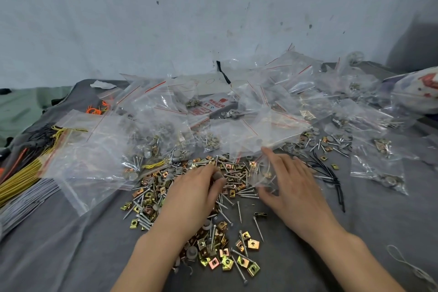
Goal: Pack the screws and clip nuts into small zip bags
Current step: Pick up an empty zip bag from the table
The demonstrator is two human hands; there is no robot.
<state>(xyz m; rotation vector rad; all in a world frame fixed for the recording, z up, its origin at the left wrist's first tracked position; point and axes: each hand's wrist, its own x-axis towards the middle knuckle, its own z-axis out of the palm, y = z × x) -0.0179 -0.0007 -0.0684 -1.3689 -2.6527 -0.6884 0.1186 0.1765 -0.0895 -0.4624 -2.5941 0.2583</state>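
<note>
Your left hand (pixel 196 187) lies over the middle of the heap (pixel 151 194), which spreads across the grey cloth (pixel 71 256) straight in front of you. The hand's fingertips are curled in and pinch a small grey cap (pixel 216 175). The heap is a loose mix of silver screws (pixel 258 229) and brass-coloured clip nuts (pixel 253 243), thickest at its near end between your forearms. Your right hand (pixel 291 185) hovers at the heap's right edge with fingers spread, and a small zip bag (pixel 262 173) sits blurred between its thumb and forefinger. You cannot tell from here whether that hand actually grips the bag or only touches it. Beyond the heap, a wide drift of clear red-striped bags (pixel 166 114) is piled up towards the wall, many already holding parts. To the left of the heap lies a bundle of yellow ties (pixel 21 180), and just right of it a few black ties (pixel 331 175)
</note>
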